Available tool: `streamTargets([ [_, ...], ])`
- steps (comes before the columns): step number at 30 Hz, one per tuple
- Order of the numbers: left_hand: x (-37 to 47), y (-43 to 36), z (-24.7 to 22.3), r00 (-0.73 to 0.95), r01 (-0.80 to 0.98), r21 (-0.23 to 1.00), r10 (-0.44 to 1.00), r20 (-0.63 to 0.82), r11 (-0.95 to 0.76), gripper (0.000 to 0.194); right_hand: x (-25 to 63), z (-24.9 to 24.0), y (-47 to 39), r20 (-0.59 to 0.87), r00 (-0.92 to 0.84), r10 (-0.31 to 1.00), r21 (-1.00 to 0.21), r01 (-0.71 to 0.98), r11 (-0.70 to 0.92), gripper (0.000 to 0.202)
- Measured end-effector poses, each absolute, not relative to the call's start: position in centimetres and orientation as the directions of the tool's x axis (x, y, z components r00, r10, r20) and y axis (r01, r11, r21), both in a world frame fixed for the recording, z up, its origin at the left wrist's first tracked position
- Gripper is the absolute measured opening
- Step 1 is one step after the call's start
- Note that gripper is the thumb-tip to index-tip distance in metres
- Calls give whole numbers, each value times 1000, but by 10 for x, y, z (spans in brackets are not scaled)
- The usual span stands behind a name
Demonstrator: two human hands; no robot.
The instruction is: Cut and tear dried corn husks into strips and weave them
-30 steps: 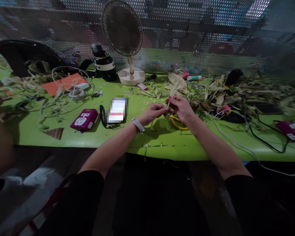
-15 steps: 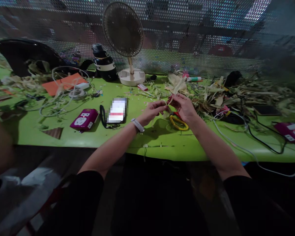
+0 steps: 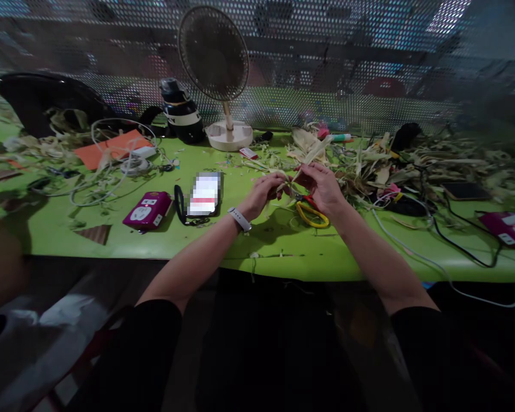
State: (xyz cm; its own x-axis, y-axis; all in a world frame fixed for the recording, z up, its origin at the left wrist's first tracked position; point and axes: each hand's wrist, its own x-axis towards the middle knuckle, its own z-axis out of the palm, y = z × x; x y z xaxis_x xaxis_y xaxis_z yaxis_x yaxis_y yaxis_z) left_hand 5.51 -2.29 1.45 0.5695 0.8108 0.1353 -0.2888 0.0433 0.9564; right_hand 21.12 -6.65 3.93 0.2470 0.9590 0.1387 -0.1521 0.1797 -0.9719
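Observation:
My left hand (image 3: 264,193), with a pale watch on its wrist, pinches a pale strip of dried husk (image 3: 288,186) above the green table. Close on its right, my right hand (image 3: 321,186) has its fingers closed on the husk too, and a wider pale piece sticks up from its fingertips. Just under my right hand lie scissors (image 3: 312,216) with yellow and red handles. A heap of dried husks (image 3: 369,166) spreads behind and to the right of my hands.
On the green table (image 3: 197,246) stand a fan (image 3: 229,136), a dark bottle (image 3: 183,117) and a magenta power box (image 3: 148,210), beside a lit phone (image 3: 205,193). White cables and an orange sheet (image 3: 114,149) lie left. Another person's arm (image 3: 2,246) shows at the left edge.
The fingers of my left hand have shifted up slightly and curled over the husk strip. The strip now lies bent between both hands. My right hand has barely moved.

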Motion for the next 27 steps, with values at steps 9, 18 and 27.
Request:
streamTargets([
  [9, 51, -31, 25, 663, -219, 971, 716, 218, -93, 26, 212, 33, -63, 150, 281, 948, -965, -166, 202, 25],
  [18, 57, -23, 13, 601, -432, 893, 779, 181, 127, 18, 220, 38, -63, 464, 410, 786, -885, 264, 384, 35],
  [27, 61, -22, 16, 385, -597, 795, 908, 164, 110, 8, 188, 20, -77, 312, 4, 950, -852, 443, 278, 22],
])
